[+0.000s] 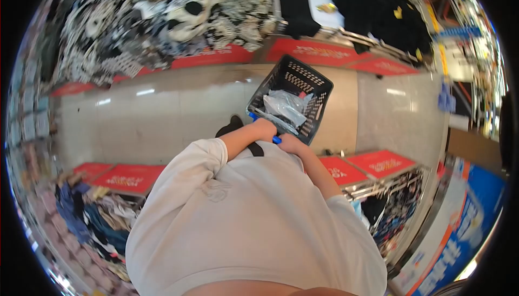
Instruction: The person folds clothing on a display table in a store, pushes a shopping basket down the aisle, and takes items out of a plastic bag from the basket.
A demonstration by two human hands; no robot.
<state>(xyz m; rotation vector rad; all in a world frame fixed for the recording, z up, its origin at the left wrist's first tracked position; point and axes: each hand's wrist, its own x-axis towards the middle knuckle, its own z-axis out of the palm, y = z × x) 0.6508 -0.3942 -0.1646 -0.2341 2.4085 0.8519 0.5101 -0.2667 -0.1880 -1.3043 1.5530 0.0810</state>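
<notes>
At one blue handle (pixel 277 140) | two hands (pixel 265 129) gripping | one black basket (pixel 320 91)

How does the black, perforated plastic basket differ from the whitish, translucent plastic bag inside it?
The black, perforated plastic basket is dark, with rows of holes; the whitish, translucent plastic bag is pale and shiny. The basket is larger and box-shaped; the bag is smaller and crumpled. The basket's blue handle is held by the left hand and right hand, while the bag lies inside. Both appear to be plastic.

Bright light, glare streaks on the floor (pixel 184 98), blurry fisheye-bent edges
</notes>
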